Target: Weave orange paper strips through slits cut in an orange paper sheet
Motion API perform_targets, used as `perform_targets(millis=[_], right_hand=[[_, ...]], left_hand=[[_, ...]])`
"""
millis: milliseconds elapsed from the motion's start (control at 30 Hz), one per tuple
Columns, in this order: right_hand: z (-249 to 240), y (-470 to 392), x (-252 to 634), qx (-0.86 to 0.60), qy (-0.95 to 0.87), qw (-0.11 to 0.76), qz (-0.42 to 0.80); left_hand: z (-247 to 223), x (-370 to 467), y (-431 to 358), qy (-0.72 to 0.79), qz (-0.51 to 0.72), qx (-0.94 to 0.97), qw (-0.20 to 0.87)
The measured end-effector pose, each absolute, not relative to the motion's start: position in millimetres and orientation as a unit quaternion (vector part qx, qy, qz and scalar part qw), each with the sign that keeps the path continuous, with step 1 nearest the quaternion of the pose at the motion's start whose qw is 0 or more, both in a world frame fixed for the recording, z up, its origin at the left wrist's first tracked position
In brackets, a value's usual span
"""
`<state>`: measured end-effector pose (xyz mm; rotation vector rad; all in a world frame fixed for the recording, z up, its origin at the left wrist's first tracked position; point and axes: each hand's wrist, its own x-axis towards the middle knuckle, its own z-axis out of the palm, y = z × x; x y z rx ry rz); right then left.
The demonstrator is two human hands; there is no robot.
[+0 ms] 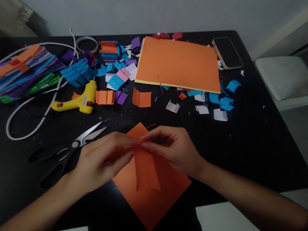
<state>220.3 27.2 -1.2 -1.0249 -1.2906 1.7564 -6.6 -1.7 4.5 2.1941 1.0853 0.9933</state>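
Observation:
A creased orange paper strip is pinched at its far end between the fingertips of both hands. My left hand grips it from the left, thumb and fingers together. From the right, my right hand pinches the same end, its fingertips nearly touching the left ones. The strip's near end spreads toward me above a larger orange sheet, which lies turned like a diamond on the black table. Black-handled scissors lie with blades apart just left of my left hand.
A yellow glue gun with a white cable lies at left, near folded coloured paper bundles. Stacked orange sheets, a phone and small paper scraps are farther back. A white stool stands beyond the table's right edge.

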Motion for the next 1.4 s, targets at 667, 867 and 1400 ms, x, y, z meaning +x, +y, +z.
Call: perform_targets(millis=[667,867,1400], right_hand=[[-1.8,25.1,217.7,-0.404,-0.452,0.376,0.701],[-1.4,24.4,217.5,-0.396,-0.436,0.364,0.721],[-5.7,21.4,217.0,-0.382,-0.448,0.367,0.72]], left_hand=[[0.8,-4.9,-0.7,0.394,0.37,0.8,0.259],[-1.7,-6.7,-2.6,0.389,0.371,0.802,0.262],[4.9,-6.6,-6.6,0.428,0.378,0.766,0.296]])
